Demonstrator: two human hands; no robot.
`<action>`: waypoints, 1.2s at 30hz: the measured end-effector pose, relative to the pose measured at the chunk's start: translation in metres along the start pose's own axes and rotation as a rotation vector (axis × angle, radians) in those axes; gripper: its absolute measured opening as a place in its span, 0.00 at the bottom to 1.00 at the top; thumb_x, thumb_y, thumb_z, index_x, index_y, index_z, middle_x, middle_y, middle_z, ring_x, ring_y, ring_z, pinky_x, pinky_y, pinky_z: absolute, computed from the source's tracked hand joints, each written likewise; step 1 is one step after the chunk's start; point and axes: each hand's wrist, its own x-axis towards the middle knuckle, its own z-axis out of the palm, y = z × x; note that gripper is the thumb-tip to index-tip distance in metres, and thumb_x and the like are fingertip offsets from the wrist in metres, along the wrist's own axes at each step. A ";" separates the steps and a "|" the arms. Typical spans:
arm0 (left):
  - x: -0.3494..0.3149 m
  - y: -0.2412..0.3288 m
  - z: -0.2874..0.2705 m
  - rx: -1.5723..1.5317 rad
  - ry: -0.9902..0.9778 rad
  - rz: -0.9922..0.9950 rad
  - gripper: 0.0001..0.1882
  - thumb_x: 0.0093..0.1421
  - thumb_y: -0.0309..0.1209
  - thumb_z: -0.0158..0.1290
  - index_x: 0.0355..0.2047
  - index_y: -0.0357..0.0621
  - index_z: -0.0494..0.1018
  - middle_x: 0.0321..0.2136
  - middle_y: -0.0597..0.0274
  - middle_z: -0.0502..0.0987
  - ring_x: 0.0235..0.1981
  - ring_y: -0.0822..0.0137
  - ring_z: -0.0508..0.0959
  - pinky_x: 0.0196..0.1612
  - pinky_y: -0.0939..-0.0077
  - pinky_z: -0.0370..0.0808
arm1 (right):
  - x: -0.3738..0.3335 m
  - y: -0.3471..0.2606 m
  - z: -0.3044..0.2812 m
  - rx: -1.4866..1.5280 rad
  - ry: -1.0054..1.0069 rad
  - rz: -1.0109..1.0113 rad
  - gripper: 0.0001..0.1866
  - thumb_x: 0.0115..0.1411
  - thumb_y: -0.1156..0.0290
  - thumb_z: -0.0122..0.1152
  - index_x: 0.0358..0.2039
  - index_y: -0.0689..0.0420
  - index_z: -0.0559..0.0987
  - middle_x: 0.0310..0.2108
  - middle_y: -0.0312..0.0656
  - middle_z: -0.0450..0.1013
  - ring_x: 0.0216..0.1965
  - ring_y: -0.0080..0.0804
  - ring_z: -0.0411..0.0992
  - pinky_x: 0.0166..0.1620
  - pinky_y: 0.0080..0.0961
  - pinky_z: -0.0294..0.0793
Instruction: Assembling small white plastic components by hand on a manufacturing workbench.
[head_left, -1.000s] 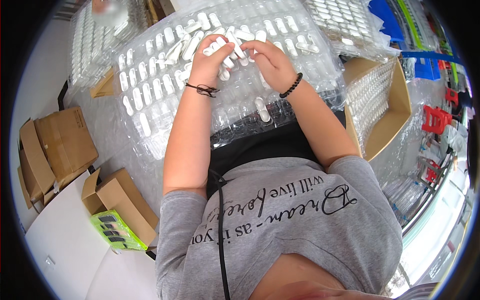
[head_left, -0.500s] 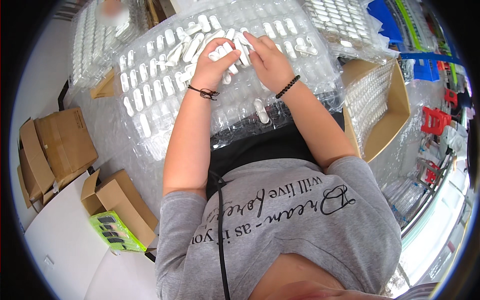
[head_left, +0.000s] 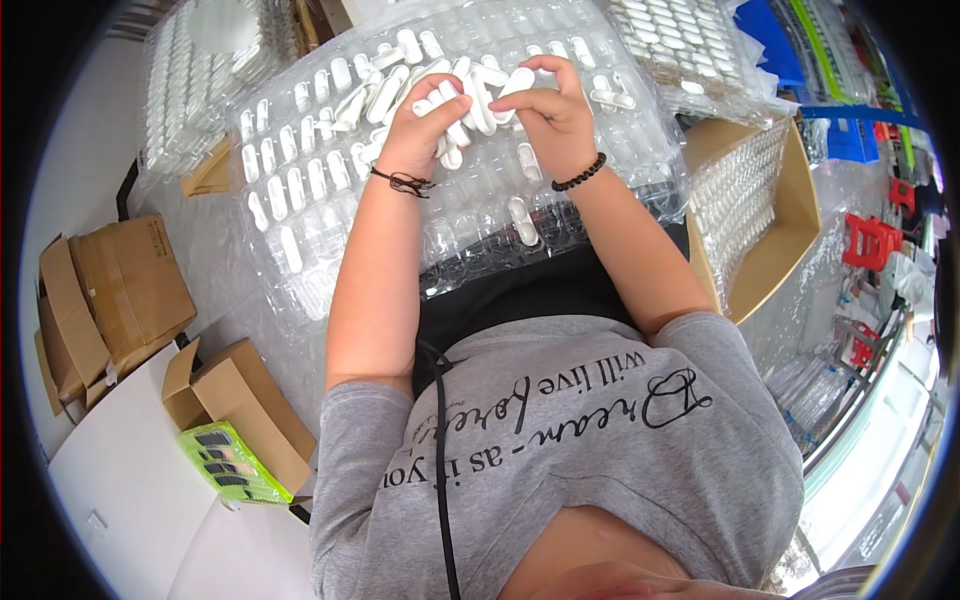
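Observation:
Several smooth white oblong plastic pieces (head_left: 452, 112) are bunched in my left hand (head_left: 412, 138), with its thumb pressed over them. My right hand (head_left: 562, 120) is pinching one white oblong piece (head_left: 517, 84) between thumb and forefinger, just right of that bunch. Both hands are over a clear plastic tray (head_left: 470, 215) with rows of moulded pockets. A loose heap of the same white pieces (head_left: 383, 97) lies on it, beyond and left of my left hand. Single pieces sit in pockets at the left and far side, and one piece (head_left: 522, 222) lies near the close edge.
More filled clear trays stand at the far left (head_left: 185, 100) and far right (head_left: 675, 45). An open cardboard box (head_left: 790, 245) on the right holds clear trays. Brown cardboard boxes (head_left: 135, 285) and a bright green pack (head_left: 235, 465) are on the left. Red stools (head_left: 870, 242) stand farther right.
My right hand has shifted slightly right, its fingers now spread farther around a white piece held apart from the bunch. A piece in a pocket beside my right wrist has come into fuller view.

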 end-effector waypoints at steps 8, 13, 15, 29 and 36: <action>0.000 -0.003 0.000 0.093 -0.004 0.025 0.12 0.56 0.28 0.59 0.40 0.47 0.71 0.30 0.67 0.75 0.27 0.73 0.76 0.23 0.77 0.74 | 0.001 -0.012 -0.002 0.036 -0.044 0.206 0.15 0.51 0.84 0.56 0.34 0.50 0.83 0.29 0.33 0.66 0.30 0.21 0.66 0.32 0.16 0.65; 0.000 -0.003 0.001 0.129 -0.028 0.067 0.12 0.55 0.27 0.60 0.39 0.49 0.73 0.30 0.72 0.75 0.28 0.76 0.76 0.24 0.80 0.74 | 0.000 -0.007 -0.001 0.107 -0.079 0.238 0.12 0.57 0.82 0.55 0.38 0.55 0.81 0.30 0.31 0.68 0.29 0.16 0.63 0.32 0.13 0.63; -0.001 -0.002 0.001 0.130 -0.037 0.025 0.12 0.55 0.27 0.60 0.39 0.49 0.73 0.30 0.72 0.75 0.28 0.76 0.75 0.24 0.80 0.74 | 0.000 -0.008 -0.001 0.388 -0.128 0.419 0.09 0.57 0.79 0.57 0.38 0.56 0.80 0.29 0.33 0.71 0.30 0.18 0.67 0.33 0.16 0.67; 0.000 -0.005 -0.001 0.110 -0.037 0.062 0.12 0.55 0.28 0.60 0.39 0.49 0.72 0.31 0.70 0.75 0.28 0.75 0.76 0.24 0.79 0.75 | -0.001 0.003 -0.001 0.471 -0.142 0.615 0.10 0.57 0.75 0.62 0.41 0.60 0.79 0.39 0.35 0.76 0.41 0.18 0.72 0.44 0.16 0.71; 0.001 -0.005 0.002 0.152 -0.039 0.076 0.12 0.55 0.24 0.60 0.39 0.48 0.72 0.33 0.72 0.74 0.33 0.77 0.75 0.31 0.82 0.73 | 0.004 -0.009 -0.003 0.593 -0.093 0.712 0.06 0.58 0.77 0.61 0.36 0.60 0.81 0.38 0.35 0.76 0.41 0.20 0.72 0.45 0.17 0.70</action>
